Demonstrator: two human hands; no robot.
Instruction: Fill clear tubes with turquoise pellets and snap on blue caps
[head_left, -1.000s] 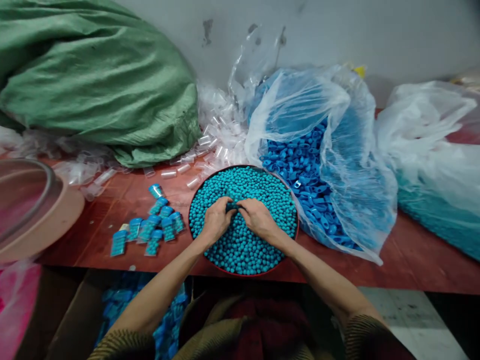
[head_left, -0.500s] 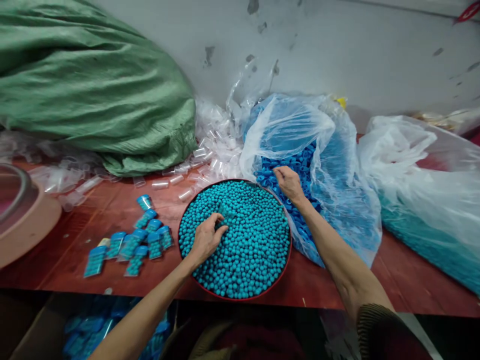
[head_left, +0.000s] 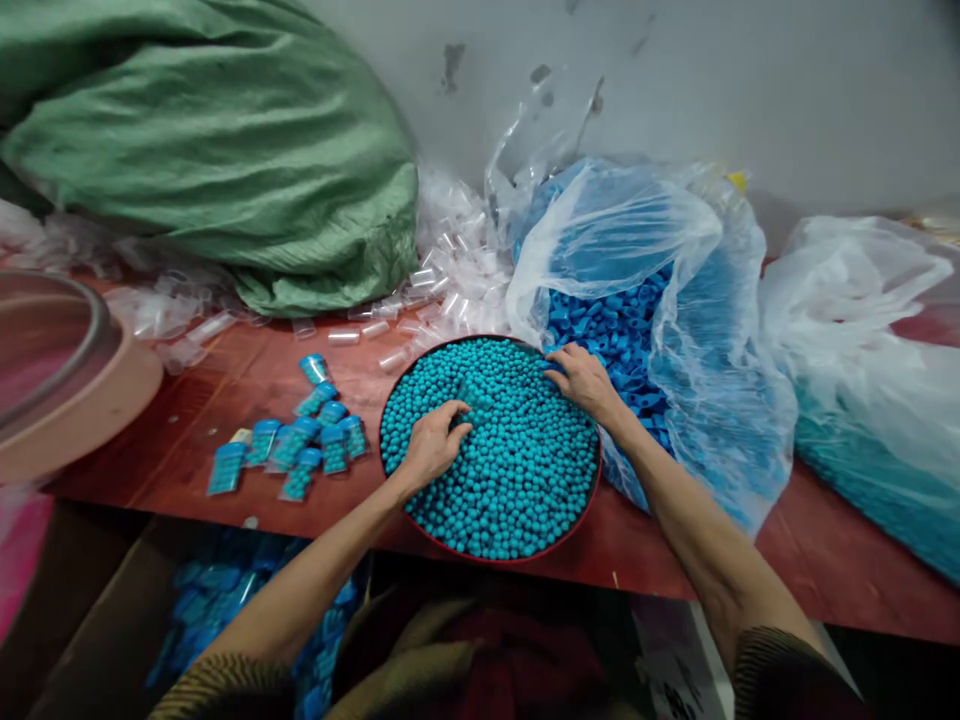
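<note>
A round red-rimmed tray (head_left: 600,478) full of turquoise beads (head_left: 502,470) sits at the table's front edge. Over its left half, my left hand (head_left: 435,445) curls thumb and fingers around a clear plastic tube (head_left: 471,396), faint against the beads. At the tray's upper right rim is my right hand (head_left: 583,382), its fingers bent together; whatever they hold is hidden. Just behind that hand, blue plastic caps (head_left: 607,318) spill from an open clear bag (head_left: 720,370). Several capped, bead-filled packs (head_left: 296,445) lie left of the tray.
Clear empty tubes (head_left: 465,275) are heaped behind the tray, beside a big green sack (head_left: 322,190). A peach basin (head_left: 127,400) stands at the left. On the right lies a bag of turquoise beads (head_left: 870,480). Below the table edge, a box holds more filled packs (head_left: 202,600).
My right hand has come from the blue caps to the tray's rim, nearer my left hand. The left hand stays over the beads. The whole view has shifted a little.
</note>
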